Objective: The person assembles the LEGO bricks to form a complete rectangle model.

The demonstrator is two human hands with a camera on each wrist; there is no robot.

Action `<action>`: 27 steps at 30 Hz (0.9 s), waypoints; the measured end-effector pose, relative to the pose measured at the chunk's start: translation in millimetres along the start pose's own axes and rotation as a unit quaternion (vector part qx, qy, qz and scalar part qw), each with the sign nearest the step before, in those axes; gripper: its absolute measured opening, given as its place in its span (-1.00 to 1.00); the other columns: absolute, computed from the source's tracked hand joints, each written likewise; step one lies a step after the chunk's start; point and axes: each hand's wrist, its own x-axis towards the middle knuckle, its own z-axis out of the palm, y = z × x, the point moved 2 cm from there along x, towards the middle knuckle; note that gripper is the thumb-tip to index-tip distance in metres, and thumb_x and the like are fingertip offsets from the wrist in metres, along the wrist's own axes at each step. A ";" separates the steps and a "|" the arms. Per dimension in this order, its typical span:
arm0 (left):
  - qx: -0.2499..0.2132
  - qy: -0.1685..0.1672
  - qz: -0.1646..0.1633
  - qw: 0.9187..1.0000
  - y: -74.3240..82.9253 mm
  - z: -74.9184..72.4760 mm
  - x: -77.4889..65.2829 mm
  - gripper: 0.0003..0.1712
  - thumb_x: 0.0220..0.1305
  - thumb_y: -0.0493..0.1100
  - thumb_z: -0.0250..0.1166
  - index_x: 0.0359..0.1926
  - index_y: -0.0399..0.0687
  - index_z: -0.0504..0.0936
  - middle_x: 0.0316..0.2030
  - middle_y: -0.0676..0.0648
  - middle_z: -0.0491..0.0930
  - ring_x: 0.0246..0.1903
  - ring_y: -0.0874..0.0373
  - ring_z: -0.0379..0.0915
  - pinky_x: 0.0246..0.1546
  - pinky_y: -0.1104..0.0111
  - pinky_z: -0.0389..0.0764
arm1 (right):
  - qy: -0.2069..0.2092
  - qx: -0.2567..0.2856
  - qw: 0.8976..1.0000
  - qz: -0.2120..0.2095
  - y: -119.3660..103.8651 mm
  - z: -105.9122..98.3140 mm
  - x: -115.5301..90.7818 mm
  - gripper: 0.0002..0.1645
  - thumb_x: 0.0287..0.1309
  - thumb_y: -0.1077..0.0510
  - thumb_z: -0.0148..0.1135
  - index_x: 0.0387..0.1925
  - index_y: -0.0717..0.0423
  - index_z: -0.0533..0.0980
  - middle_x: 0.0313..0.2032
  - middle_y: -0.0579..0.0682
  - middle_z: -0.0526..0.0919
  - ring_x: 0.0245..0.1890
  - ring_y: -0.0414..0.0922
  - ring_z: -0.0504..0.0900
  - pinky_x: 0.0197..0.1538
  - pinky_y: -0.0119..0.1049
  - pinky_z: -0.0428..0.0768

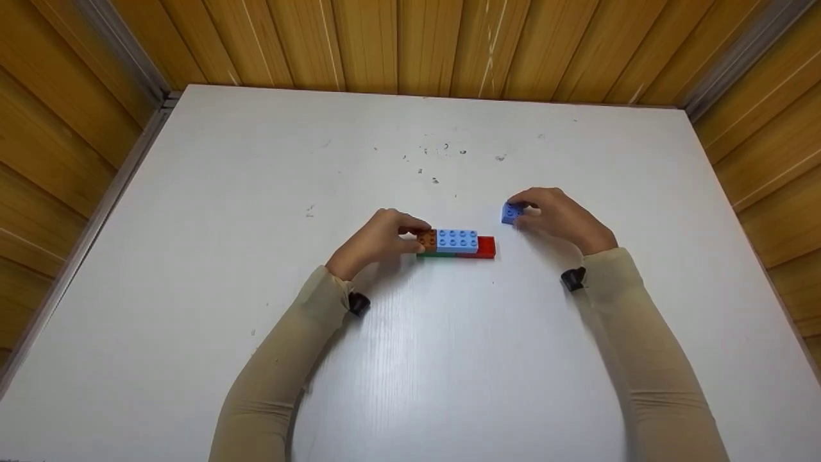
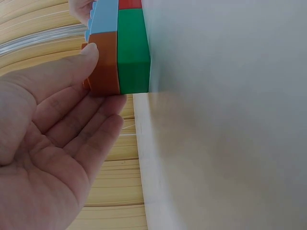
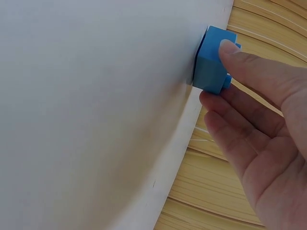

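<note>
My left hand (image 1: 383, 239) pinches an orange-brown brick (image 2: 106, 62) between thumb and fingers. That brick sits on a green brick (image 2: 134, 50) at the left end of a low two-layer row. Beside it on the upper layer is a light blue brick (image 1: 457, 240) with studs on top. A red brick (image 1: 487, 247) continues the lower layer, its right end uncovered. Off to the right and slightly farther back, my right hand (image 1: 559, 217) pinches a small blue brick (image 3: 213, 57) by its sides, close to the table surface, apart from the row.
Both hands work over a white table (image 1: 449, 359) with dark scuff marks (image 1: 442, 153) farther back. Yellow wood-look panels (image 1: 397, 45) stand behind and on both sides. Black wrist cameras (image 1: 358, 303) sit at both cuffs.
</note>
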 end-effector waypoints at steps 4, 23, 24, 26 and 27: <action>0.000 0.000 -0.004 1.000 0.5 -0.2 -0.1 -0.55 0.16 -0.25 0.38 0.12 -0.09 0.62 0.06 -0.07 0.64 0.02 0.13 0.52 0.12 0.27 0.50 | 0.005 0.002 1.000 -0.009 -2.0 0.7 -0.7 -0.46 0.19 0.24 0.27 0.23 0.13 0.45 0.18 0.16 0.51 0.21 0.13 0.43 0.32 0.10 0.32; 0.000 -0.001 0.012 1.000 1.4 -0.4 0.1 -0.56 0.15 -0.25 0.37 0.10 -0.09 0.64 0.05 -0.07 0.64 0.01 0.12 0.53 0.13 0.24 0.50 | 0.010 -0.013 0.997 -0.082 -18.7 1.6 -7.3 -0.49 0.16 0.27 0.30 0.18 0.19 0.49 0.10 0.14 0.59 0.12 0.07 0.52 0.25 0.05 0.43; 0.000 -0.001 0.013 1.000 1.3 -0.5 0.1 -0.56 0.15 -0.25 0.37 0.10 -0.08 0.64 0.04 -0.06 0.64 0.01 0.11 0.53 0.13 0.24 0.50 | 0.009 -0.015 0.996 -0.090 -20.4 1.6 -7.8 -0.49 0.15 0.27 0.30 0.17 0.19 0.49 0.09 0.14 0.60 0.11 0.07 0.52 0.24 0.04 0.44; 0.000 -0.001 0.014 1.000 0.8 -0.8 0.0 -0.56 0.15 -0.25 0.37 0.10 -0.08 0.64 0.04 -0.06 0.64 0.01 0.11 0.53 0.13 0.24 0.50 | 0.007 -0.021 0.994 -0.105 -23.7 1.5 -9.0 -0.48 0.15 0.27 0.30 0.17 0.20 0.49 0.09 0.15 0.60 0.09 0.07 0.54 0.22 0.03 0.46; 0.000 0.000 0.014 1.000 0.4 -0.8 0.2 -0.56 0.15 -0.25 0.37 0.10 -0.08 0.64 0.04 -0.07 0.65 0.01 0.11 0.53 0.12 0.24 0.50 | 0.005 -0.024 0.994 -0.111 -25.5 1.4 -9.7 -0.48 0.15 0.28 0.30 0.17 0.20 0.49 0.09 0.15 0.60 0.09 0.07 0.54 0.22 0.03 0.47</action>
